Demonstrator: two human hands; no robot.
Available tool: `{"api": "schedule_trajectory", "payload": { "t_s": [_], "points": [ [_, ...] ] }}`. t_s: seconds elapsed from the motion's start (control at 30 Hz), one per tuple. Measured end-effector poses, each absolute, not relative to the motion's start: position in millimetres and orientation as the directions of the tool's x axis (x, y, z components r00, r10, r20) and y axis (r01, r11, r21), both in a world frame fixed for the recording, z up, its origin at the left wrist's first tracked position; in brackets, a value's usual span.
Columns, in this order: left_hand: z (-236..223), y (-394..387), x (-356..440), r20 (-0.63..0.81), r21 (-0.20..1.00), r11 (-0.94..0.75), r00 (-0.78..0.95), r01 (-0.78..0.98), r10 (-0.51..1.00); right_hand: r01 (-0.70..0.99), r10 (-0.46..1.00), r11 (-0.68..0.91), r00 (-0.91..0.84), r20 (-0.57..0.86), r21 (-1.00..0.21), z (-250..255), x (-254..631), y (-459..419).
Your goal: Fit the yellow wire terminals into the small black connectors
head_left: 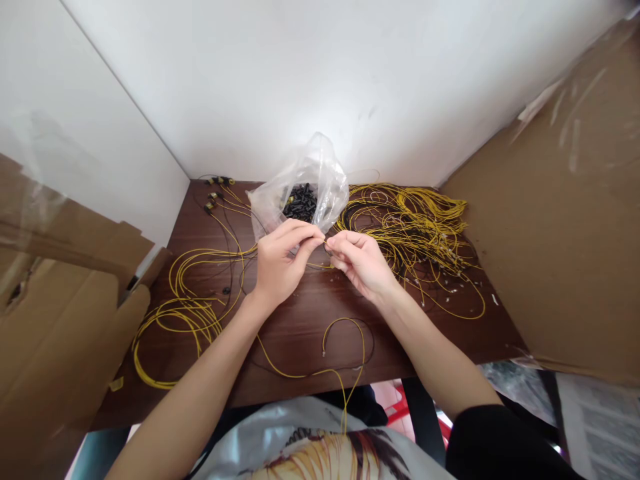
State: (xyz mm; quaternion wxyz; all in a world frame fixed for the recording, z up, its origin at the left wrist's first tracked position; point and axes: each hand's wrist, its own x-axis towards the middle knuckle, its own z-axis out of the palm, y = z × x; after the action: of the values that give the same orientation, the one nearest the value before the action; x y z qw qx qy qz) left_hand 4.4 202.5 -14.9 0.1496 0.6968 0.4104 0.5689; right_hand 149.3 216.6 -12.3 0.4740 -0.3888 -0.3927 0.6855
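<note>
Leaning at the far left, a sheet of cardboard (45, 347) is standing beside the brown desk (295, 333). Next to it, coils of yellow cable (173, 317) are lying on the desk, and behind them a few cables are ending in black-and-yellow connectors (213, 200) near the back edge. The left hand (283, 260) is reaching in over the desk, its thumb and forefinger pinching at a thin dark strand (326, 248); the strand is showing only as a tiny piece between the two hands, so its exact shape is too small to tell. Behind the fingers, an open clear plastic bag (330, 177) is holding a heap of small black pieces (301, 202). Nearer the person, a loose yellow cable (300, 376) is curving across the desk and running over its front edge. The right hand (363, 263) is meeting the left, its fingertips closing on the same strand. Beyond it, a large tangle of yellow cables (425, 217) is spreading toward the right, where another cardboard sheet (560, 233) is standing.
</note>
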Motion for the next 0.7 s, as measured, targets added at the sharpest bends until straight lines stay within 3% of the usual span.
{"api": "schedule_trajectory", "payload": {
  "t_s": [0.3,0.7],
  "points": [
    [-18.6,205.9,2.4,0.591,0.775,-0.551,-0.045,0.310,0.806,-0.339,0.941,-0.226,-0.318,-0.114,-0.913,-14.2,153.8,219.1],
    [-17.7,205.4,3.8,0.583,0.776,-0.550,-0.019,0.310,0.812,-0.293,0.945,-0.225,-0.300,-0.134,-0.929,-11.8,154.2,219.3]
  ]
}}
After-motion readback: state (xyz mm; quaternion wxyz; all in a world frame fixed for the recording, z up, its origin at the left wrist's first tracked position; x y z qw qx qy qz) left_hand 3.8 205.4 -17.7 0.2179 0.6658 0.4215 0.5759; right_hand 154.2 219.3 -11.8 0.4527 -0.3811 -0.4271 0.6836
